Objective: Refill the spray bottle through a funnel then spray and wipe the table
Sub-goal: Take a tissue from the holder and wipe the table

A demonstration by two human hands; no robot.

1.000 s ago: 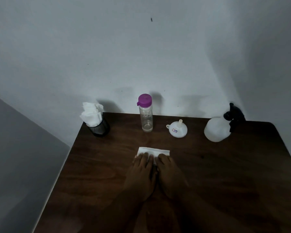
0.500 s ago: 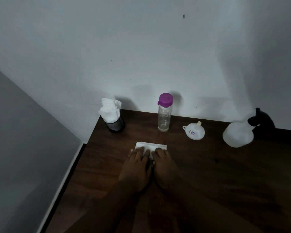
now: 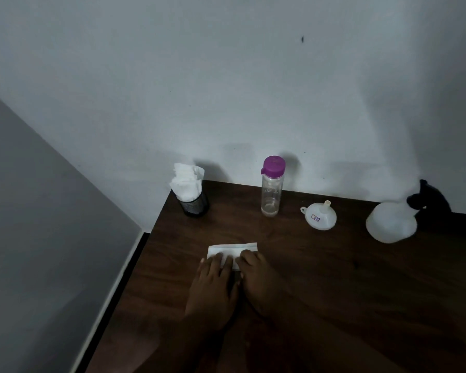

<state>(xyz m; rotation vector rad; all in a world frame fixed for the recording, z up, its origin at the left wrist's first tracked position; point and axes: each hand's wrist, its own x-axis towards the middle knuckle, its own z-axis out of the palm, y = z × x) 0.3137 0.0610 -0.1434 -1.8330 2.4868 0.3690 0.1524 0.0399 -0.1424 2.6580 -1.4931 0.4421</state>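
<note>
A folded white tissue [image 3: 230,248] lies flat on the dark wooden table [image 3: 320,278]. My left hand [image 3: 213,289] and my right hand [image 3: 261,281] press on its near half side by side, fingers straight. A clear bottle with a purple cap [image 3: 271,187] stands at the back, almost empty. To its right a white funnel [image 3: 320,216] sits upside down, spout up. At the far right is the translucent white spray bottle [image 3: 390,223] with a black trigger head [image 3: 425,197].
A black mesh cup stuffed with white tissues [image 3: 191,193] stands at the table's back left corner. The table's left edge drops to a grey floor [image 3: 38,238]. A white wall runs right behind the objects.
Both hands have slid the tissue toward the left side of the table, and my view has turned left with them. Nothing else on the table has moved.
</note>
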